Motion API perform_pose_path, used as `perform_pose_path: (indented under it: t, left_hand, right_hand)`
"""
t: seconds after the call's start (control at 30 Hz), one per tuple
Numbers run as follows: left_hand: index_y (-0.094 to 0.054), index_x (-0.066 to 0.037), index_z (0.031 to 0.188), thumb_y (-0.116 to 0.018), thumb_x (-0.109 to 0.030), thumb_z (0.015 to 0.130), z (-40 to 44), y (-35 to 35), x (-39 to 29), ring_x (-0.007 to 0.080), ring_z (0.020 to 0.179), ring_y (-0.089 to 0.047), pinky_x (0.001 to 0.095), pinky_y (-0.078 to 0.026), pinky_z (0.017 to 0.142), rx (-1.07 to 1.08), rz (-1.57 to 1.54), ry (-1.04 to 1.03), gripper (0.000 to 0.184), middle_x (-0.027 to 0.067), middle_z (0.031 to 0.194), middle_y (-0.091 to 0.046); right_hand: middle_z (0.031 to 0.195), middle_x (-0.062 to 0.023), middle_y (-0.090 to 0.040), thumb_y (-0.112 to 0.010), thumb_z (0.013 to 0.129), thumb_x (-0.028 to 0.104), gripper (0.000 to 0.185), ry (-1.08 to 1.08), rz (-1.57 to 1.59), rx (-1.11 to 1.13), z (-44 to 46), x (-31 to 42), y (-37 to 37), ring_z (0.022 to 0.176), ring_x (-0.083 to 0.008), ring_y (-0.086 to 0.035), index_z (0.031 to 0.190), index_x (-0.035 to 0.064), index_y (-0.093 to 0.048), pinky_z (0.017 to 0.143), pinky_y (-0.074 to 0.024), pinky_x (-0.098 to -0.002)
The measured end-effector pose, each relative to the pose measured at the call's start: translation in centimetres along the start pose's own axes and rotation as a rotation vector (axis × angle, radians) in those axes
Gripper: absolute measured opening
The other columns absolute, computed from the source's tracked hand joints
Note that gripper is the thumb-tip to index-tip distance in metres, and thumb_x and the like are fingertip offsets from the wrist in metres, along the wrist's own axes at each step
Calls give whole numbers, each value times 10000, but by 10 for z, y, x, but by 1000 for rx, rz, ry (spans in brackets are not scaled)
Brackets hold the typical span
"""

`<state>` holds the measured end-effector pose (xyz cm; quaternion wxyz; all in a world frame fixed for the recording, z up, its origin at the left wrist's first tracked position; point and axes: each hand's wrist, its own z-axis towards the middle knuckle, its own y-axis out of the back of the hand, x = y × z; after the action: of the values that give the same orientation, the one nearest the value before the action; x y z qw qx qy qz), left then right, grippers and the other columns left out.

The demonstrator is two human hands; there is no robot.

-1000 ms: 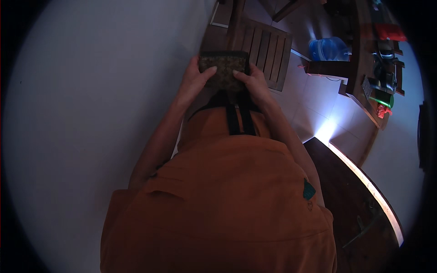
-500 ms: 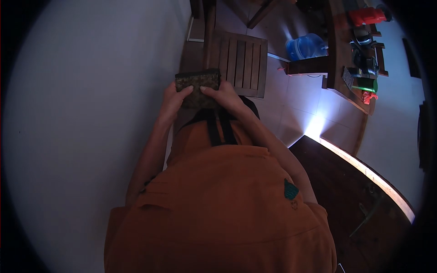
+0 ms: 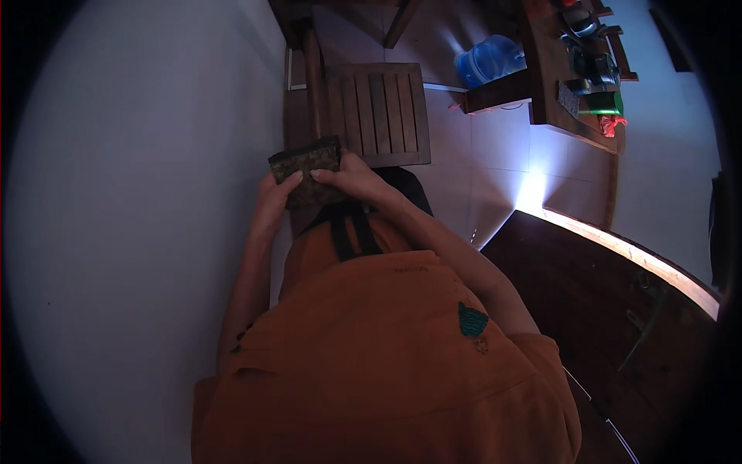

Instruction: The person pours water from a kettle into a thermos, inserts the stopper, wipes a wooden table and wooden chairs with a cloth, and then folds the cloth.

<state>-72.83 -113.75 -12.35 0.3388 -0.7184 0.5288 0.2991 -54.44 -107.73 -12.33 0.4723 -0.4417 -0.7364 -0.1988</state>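
Observation:
A flat, camouflage-patterned pouch [image 3: 304,161] with a dark top edge is held in front of my waist, slightly tilted. My left hand [image 3: 269,203] grips its left side, thumb pressed on the near face. On the other side my right hand [image 3: 354,179] holds it the same way, its thumb close to the left one. The fingers behind the pouch are hidden, and so is whatever it may contain. Just beyond the hands stands a slatted wooden chair [image 3: 380,116].
A pale wall [image 3: 139,193] runs close along my left. Beyond the chair, a large blue water bottle [image 3: 488,62] sits on the tiled floor. A wooden table [image 3: 547,99] at right carries a green container [image 3: 605,102] and a red wrapper [image 3: 610,125]. A dark wooden surface [image 3: 564,271] lies nearer.
Both hands and the pouch appear further left and slightly lower, and the pouch has tilted. The chair, bottle and table have shifted left in view too. The grip looks unchanged.

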Motion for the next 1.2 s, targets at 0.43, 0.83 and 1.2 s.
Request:
perform_pose_path:
  t: [0.43, 0.83, 1.2]
  left_hand:
    - [-578, -12, 1139, -602, -135, 892, -7, -6, -2, 139, 953, -606, 293, -475, 862, 1, -6, -33, 277, 59, 1063, -645]
    - [-571, -21, 1171, -618, -165, 894, -2, 0, 3, 144, 984, -594, 300, -464, 879, 49, -12, -21, 316, 58, 1088, -635]
    - [-577, -14, 1172, -632, -157, 882, -5, -3, 0, 147, 991, -598, 301, -469, 890, 48, -29, -30, 329, 58, 1095, -641]
  right_hand:
    - [1028, -91, -635, -664, 862, 212, 407, 6, -41, 30, -2, -5, 2, 939, -157, -600, 1149, -43, -530, 849, -483, -293]
    - [971, -116, -669, -657, 857, 204, 337, -46, 33, 34, -8, -2, 1, 894, -166, -627, 1075, -48, -611, 796, -499, -305]
    - [970, -87, -665, -615, 892, 184, 305, -178, 54, 27, -18, 5, -4, 861, -141, -622, 1086, -52, -610, 777, -501, -290]
